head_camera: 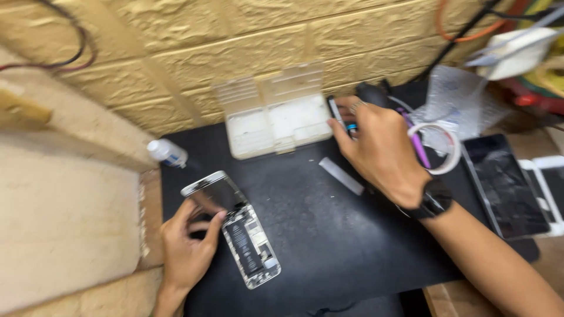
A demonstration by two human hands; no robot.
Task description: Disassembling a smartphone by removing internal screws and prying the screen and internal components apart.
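Opened phone (245,239) lies on the black mat (329,235), near its left edge, back half showing battery and boards, long axis running from upper left to lower right. Its screen panel (210,192) is lifted at the upper-left end, tilted up off the body. My left hand (187,249) sits just left of the phone, fingers curled in a grip on the phone's left side, thumb tip touching the edge by the battery. So left hand is the nearer one by far.

My right hand (380,154) is up and right of the phone, well apart from it, across the mat. Its grip is closed around thin tools (343,120) near the far edge, one dark with a blue band; blurred, can't tell exact kind. Black watch (432,202) on that wrist.

Between phone and right hand: small pale flat strip (342,176) on the mat. Above the phone, toward the wall: clear plastic parts box (276,114), lid up, pale compartments. Up-left of the phone: small white bottle (167,154) lying at the mat corner. Far right of the phone: white tape ring (440,147), purple tool (418,147), clear crinkled bag (455,97), then a dark cracked screen panel (508,185) with a white phone frame (549,188) beside it. Yellow brick-pattern wall (235,47) behind, cables at top right, too blurred to read any labels
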